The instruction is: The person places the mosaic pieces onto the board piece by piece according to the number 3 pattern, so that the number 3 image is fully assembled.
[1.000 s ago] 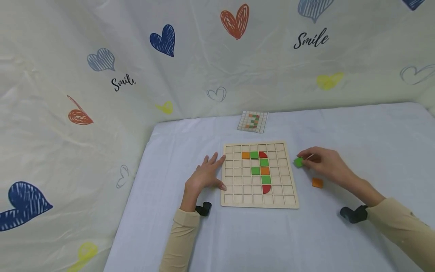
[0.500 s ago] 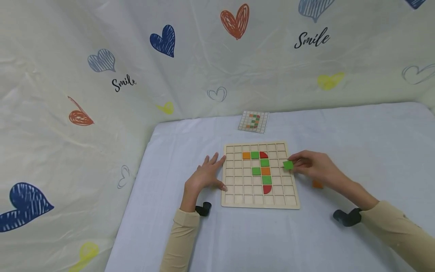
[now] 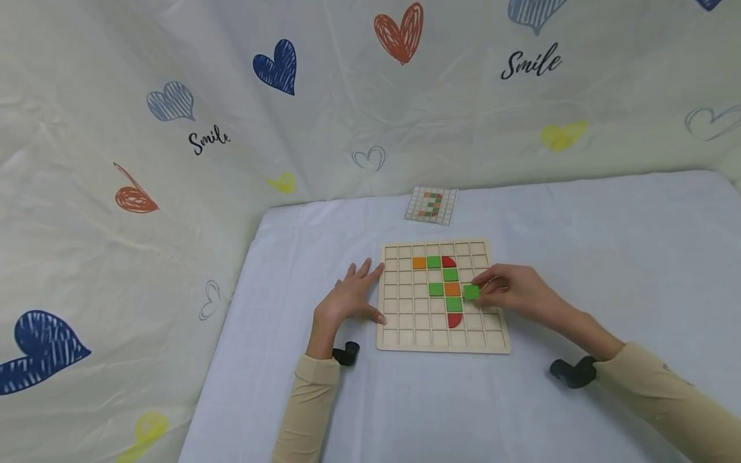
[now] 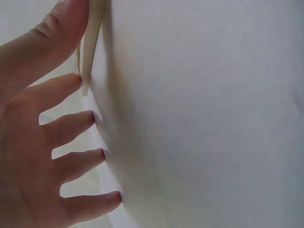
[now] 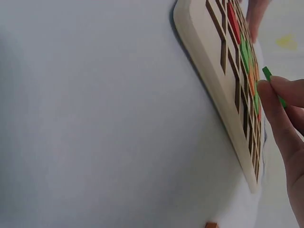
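Observation:
A wooden grid board (image 3: 399, 337) lies on the white cloth, with orange, green and red tiles set in some of its squares. My right hand (image 3: 515, 289) pinches a green square tile (image 3: 471, 292) between thumb and fingers, just over the board, right of the orange tile (image 3: 452, 289) in the middle. The right wrist view shows this green tile (image 5: 267, 72) edge-on, tilted above the grid. My left hand (image 3: 350, 299) has its fingers spread, with thumb and index fingertip at the board's left edge. In the left wrist view the other fingertips (image 4: 111, 198) rest on the cloth.
Behind the board lies a small pattern card (image 3: 431, 206) printed with a coloured grid. A loose orange tile (image 5: 211, 224) sits on the cloth right of the board, seen at the bottom of the right wrist view. A curtain with printed hearts (image 3: 399, 32) hangs behind the table.
My right hand has carried the green tile leftward from the cloth beside the board to over its squares, turning it flatter. The left hand stays in place.

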The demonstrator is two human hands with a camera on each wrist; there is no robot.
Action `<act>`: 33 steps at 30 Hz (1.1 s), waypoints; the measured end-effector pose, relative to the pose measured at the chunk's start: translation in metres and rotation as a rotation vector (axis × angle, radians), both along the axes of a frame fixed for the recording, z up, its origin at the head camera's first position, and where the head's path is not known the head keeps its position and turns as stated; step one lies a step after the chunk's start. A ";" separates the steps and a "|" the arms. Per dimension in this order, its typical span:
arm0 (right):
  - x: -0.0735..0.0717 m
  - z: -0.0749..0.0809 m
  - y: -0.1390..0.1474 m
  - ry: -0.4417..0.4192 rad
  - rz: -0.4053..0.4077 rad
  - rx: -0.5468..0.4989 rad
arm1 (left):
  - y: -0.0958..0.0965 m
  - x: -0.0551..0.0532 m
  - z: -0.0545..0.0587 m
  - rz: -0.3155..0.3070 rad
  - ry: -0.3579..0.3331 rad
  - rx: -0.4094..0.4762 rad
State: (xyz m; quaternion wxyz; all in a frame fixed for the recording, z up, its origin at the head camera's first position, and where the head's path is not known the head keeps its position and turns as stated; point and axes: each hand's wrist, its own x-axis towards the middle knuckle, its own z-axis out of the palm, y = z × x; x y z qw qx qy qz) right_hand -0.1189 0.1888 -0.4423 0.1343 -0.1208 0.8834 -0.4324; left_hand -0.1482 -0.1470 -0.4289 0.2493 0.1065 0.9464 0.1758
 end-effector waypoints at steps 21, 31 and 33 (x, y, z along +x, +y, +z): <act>0.005 -0.005 -0.045 -0.019 0.175 -0.035 | 0.000 0.000 0.000 -0.006 0.018 -0.009; 0.005 -0.006 -0.059 0.045 0.250 0.012 | 0.000 0.000 0.001 -0.013 0.027 -0.028; 0.006 -0.005 -0.061 0.085 0.268 0.038 | -0.001 0.000 0.000 -0.014 0.031 -0.024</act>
